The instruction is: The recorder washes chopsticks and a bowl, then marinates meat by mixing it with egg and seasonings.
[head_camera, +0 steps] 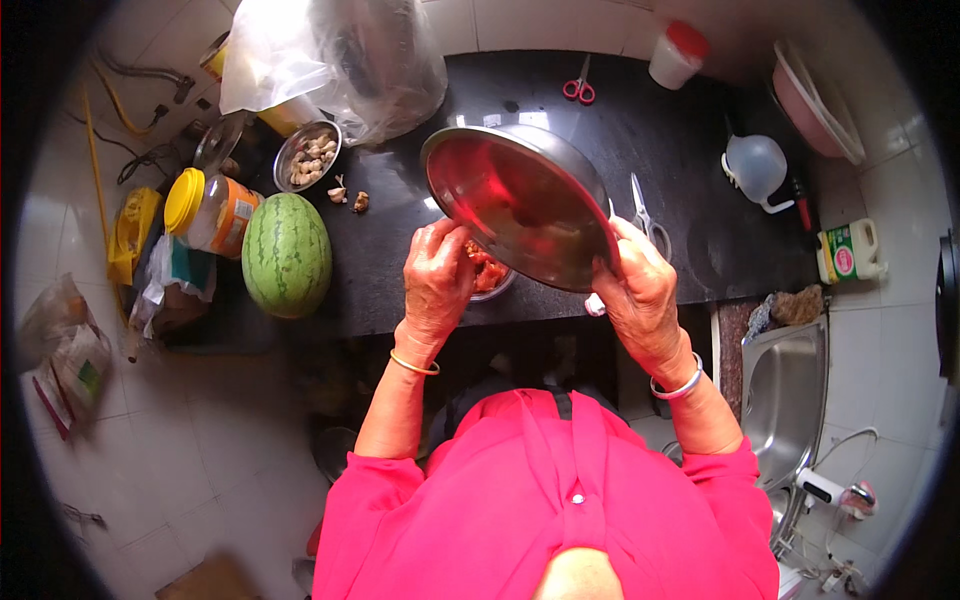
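My right hand (642, 300) grips the rim of a large steel bowl (525, 202), which is tilted so that its inside faces me. The fingers of my left hand (439, 274) are bent close to the bowl's lower left rim; whether they hold the rim or something small is hidden. Below the tilted bowl, a smaller container with chopped red food (487, 271) stands near the counter's front edge, partly covered by my left hand and the bowl. Steel scissors (649, 221) lie just right of the bowl. A small whitish object (595, 304) shows beside my right fingers.
Left on the dark counter (375, 277) are a watermelon (286, 255), a yellow-lidded jar (214, 210), a bowl of garlic (310, 159) and a large plastic bag (337, 67). Red-handled scissors (579, 91) and a red-lidded tub (678, 56) lie farther back. A steel sink (784, 397) is at right.
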